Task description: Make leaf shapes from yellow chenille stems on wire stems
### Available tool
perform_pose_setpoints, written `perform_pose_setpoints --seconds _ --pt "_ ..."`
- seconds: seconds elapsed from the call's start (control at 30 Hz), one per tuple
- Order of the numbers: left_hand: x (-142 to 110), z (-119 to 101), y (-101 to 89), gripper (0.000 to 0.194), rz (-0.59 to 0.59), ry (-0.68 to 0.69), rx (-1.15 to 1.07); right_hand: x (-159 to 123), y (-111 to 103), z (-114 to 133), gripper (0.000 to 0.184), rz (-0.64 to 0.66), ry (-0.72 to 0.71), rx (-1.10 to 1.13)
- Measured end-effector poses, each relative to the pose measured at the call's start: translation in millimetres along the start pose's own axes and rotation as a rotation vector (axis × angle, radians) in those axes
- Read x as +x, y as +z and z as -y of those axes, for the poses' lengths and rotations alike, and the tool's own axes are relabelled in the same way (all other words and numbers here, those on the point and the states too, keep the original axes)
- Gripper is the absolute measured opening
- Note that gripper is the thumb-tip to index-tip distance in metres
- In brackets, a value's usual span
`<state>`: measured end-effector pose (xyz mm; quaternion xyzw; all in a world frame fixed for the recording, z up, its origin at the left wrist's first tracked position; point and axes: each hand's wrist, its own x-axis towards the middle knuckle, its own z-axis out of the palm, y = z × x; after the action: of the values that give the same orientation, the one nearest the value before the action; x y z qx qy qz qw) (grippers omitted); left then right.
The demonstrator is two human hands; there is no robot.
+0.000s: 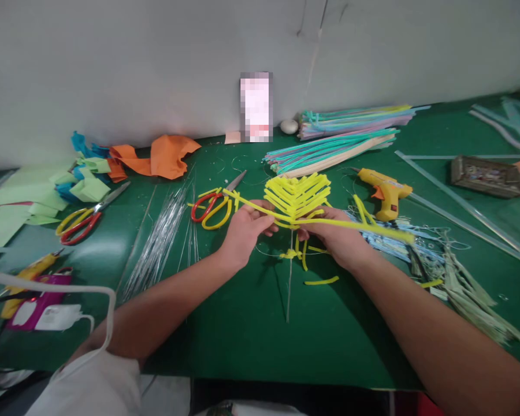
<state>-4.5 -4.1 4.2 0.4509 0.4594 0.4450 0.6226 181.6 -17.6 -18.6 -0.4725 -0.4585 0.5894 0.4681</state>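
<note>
Between my hands is a leaf shape made of yellow pipe cleaners (pixel 297 193), with slanted rows meeting at a middle line and a thin wire stem (pixel 288 289) hanging below. A long yellow pipe cleaner (pixel 364 225) crosses its base and sticks out to both sides. My left hand (pixel 252 225) pinches this strip left of the leaf's base. My right hand (pixel 329 234) is closed at the base on the right, its fingertips partly hidden under the strip. Cut yellow pieces (pixel 321 281) lie just below. Red-and-yellow scissors (pixel 216 202) rest left of my left hand.
Loose wires (pixel 160 237), a second pair of scissors (pixel 86 219) and coloured paper (pixel 169 156) lie left. Pipe cleaner bundles (pixel 333 150) and a phone (pixel 256 110) are at the back. A yellow glue gun (pixel 385 190), glue sticks (pixel 463 202) and a small box (pixel 485 176) are right.
</note>
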Motion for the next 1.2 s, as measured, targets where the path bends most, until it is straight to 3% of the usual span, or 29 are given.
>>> perform_pose_setpoints --seconds 0.23,0.53,1.2 --pt "1.2 1.5 0.2 0.020 -0.055 0.085 -0.057 -0.1 1.9 -0.7 0.024 -0.024 0.022 0.034" --pt "0.8 2.1 1.0 0.030 -0.124 0.019 -0.110 -3.3 7.4 3.2 0.026 -0.007 0.031 0.046" --pt "1.0 1.6 2.9 0.026 -0.109 0.011 -0.102 -3.2 6.0 0.6 0.043 0.048 0.098 -0.026"
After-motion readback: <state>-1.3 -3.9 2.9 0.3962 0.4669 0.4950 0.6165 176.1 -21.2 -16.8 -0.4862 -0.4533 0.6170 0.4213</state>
